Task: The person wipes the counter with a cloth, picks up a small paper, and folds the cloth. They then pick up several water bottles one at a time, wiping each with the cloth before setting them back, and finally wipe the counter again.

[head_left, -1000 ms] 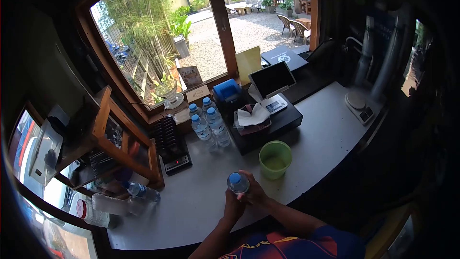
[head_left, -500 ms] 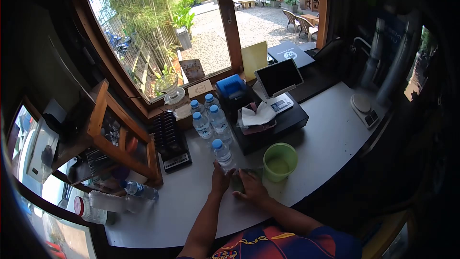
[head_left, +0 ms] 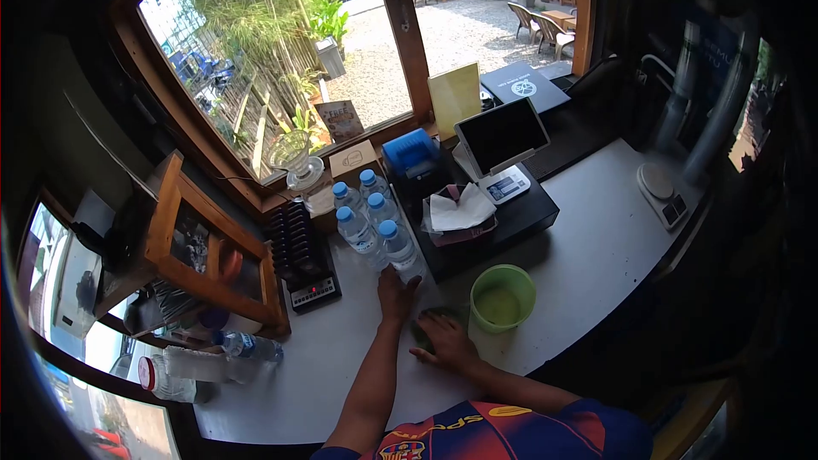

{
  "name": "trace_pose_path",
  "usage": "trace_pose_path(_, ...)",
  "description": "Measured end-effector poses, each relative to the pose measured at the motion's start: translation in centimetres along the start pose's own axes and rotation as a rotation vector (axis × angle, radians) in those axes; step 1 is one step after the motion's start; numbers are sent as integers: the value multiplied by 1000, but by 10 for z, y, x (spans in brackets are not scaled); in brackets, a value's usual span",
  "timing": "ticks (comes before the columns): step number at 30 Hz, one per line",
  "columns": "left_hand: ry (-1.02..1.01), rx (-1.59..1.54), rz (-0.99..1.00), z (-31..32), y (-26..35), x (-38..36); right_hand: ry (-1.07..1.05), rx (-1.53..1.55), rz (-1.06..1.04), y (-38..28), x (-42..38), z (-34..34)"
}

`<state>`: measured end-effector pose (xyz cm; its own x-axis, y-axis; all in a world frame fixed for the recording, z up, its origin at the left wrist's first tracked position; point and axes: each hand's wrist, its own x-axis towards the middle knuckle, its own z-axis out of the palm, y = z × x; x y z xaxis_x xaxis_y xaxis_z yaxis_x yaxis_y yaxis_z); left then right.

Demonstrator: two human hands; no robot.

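My left hand point(head_left: 397, 294) is at the base of the nearest water bottle point(head_left: 399, 247), with thumb and fingers apart around its lower part. That bottle stands upright beside several other blue-capped bottles point(head_left: 361, 237). My right hand point(head_left: 443, 342) lies over a dark green item point(head_left: 429, 329), perhaps a cloth, on the white counter point(head_left: 528, 332); its fingers are spread and cover much of the item. Just right of this hand stands a light green bucket point(head_left: 503, 298).
A black cash drawer point(head_left: 532, 217) carries a tablet point(head_left: 503, 135) and white tissues point(head_left: 460, 209). Behind the bottles is a blue device point(head_left: 411, 153). A wooden cabinet point(head_left: 213, 247), black pager rack point(head_left: 298, 255) and lying bottle point(head_left: 251, 347) are left; a scale point(head_left: 662, 192) is right.
The nearest bottle has moved away from me, up against the group, with my left hand following. My right hand has stayed near the green item, and the two hands are further apart.
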<state>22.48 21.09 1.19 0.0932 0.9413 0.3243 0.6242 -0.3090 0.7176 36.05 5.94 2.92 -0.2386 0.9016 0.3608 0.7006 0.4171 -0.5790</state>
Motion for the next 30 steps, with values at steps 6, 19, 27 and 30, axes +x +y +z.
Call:
trace_pose_path(6,4,271,-16,8,3,-8,3,-37,-11,2,1,5)
trace_pose_path(19,28,-34,1,1,-9,-20,200,308,70,11,-10,1)
trace_pose_path(27,9,-259,-75,-19,-19,-48,7,-138,108,-11,-3,0)
trace_pose_path(30,-5,-374,-101,-31,-28,-67,66,-141,136,-12,-2,7)
